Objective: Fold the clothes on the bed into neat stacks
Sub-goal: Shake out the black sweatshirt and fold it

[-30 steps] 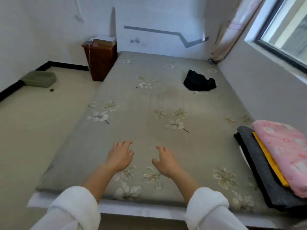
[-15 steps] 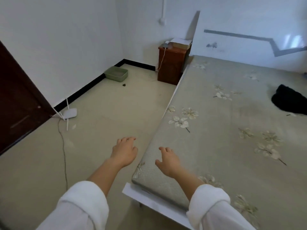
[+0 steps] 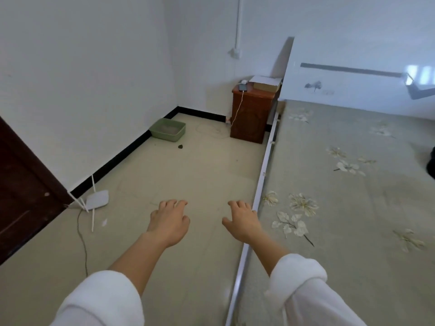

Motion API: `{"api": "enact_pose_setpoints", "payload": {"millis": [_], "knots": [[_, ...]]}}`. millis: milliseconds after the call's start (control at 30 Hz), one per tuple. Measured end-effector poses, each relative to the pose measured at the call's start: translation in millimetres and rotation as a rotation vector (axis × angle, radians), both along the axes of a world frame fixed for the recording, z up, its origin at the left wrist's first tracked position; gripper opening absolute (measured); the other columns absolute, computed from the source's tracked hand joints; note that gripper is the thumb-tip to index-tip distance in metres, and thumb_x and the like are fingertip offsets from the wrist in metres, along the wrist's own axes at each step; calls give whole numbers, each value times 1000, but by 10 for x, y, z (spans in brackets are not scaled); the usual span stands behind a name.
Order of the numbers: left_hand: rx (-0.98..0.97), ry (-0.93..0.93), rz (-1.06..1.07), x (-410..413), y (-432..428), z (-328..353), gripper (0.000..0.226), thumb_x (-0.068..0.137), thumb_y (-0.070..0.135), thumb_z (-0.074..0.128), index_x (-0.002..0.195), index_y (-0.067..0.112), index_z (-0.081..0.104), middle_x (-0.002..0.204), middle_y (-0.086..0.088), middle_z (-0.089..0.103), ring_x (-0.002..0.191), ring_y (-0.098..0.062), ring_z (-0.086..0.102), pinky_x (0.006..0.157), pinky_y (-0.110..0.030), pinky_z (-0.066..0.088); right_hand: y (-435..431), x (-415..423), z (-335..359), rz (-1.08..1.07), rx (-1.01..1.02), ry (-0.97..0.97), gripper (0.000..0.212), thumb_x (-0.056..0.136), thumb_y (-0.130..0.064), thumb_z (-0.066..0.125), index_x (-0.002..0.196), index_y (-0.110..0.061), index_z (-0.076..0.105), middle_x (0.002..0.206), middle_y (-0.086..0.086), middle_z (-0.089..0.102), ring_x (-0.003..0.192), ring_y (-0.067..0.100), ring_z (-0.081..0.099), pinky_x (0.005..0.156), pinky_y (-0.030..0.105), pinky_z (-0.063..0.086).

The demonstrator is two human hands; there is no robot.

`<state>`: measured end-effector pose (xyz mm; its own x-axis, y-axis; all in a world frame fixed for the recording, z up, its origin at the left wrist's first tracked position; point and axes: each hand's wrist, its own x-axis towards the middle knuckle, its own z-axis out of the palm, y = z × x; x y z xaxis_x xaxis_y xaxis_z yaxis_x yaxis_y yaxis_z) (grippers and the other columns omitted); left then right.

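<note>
The bed (image 3: 353, 208) with its grey-green flowered cover fills the right side of the view. A crumpled black garment (image 3: 431, 164) shows only as a sliver at the right edge. My left hand (image 3: 168, 222) hangs over the floor with fingers loosely curled, holding nothing. My right hand (image 3: 242, 221) hovers above the bed's white side rail (image 3: 261, 189), also empty, fingers relaxed. Both arms wear white fleece sleeves. The folded stack is out of view.
A brown nightstand (image 3: 251, 114) with a phone on a charging cable and boxes stands by the headboard. A green tray (image 3: 168, 129) sits against the wall. A white router (image 3: 97, 200) with a cable lies near the dark door (image 3: 21, 184). The beige floor lies between.
The view has swung left, off the bed and towards the floor and door. The folded stack has left the frame, the black garment nearly so. Both hands stay empty in front of me.
</note>
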<state>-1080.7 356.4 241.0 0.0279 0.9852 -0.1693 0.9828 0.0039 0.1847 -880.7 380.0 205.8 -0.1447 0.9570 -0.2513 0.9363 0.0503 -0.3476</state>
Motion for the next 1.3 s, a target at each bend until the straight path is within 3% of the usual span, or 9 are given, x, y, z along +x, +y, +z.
{"api": "enact_pose_setpoints", "payload": {"millis": [633,767,967,1167,1300], "knots": [[-34,8,-455,849,3737,-66,47,97,29,36,143,22,33,145,-4,37,135,-23,28,107,-39,29,2715,609,-55,-460,-58,-41,49,93,-35,46,135,-11,38,137,11,41,128,29,36,104,40,34],[-71,50,-569,1145,4601,-100,47,96,27,35,143,21,33,144,-5,38,133,-24,29,106,-41,29,3396,838,42,-604,-41,-7,53,96,-36,45,142,-12,34,142,11,39,132,29,34,107,40,32],[-89,-47,-797,1980,5671,-2,46,98,25,36,144,17,33,145,-7,37,134,-25,30,107,-41,32,4110,1333,185,-763,-47,-38,56,94,-36,48,144,-14,32,145,10,37,135,28,32,109,42,30],[1,-83,-1039,3124,6580,-49,49,97,25,37,146,19,30,147,-4,35,134,-24,30,105,-40,34,4714,2293,114,-992,-62,-81,57,95,-38,46,145,-16,30,147,9,33,136,28,30,109,45,28],[-39,-73,-1094,4033,7209,-130,50,98,31,38,146,20,29,148,-5,34,135,-25,30,106,-39,31,5172,3065,13,-1124,-44,-94,52,96,-41,41,141,-17,35,144,7,37,134,27,32,107,44,28]]}}
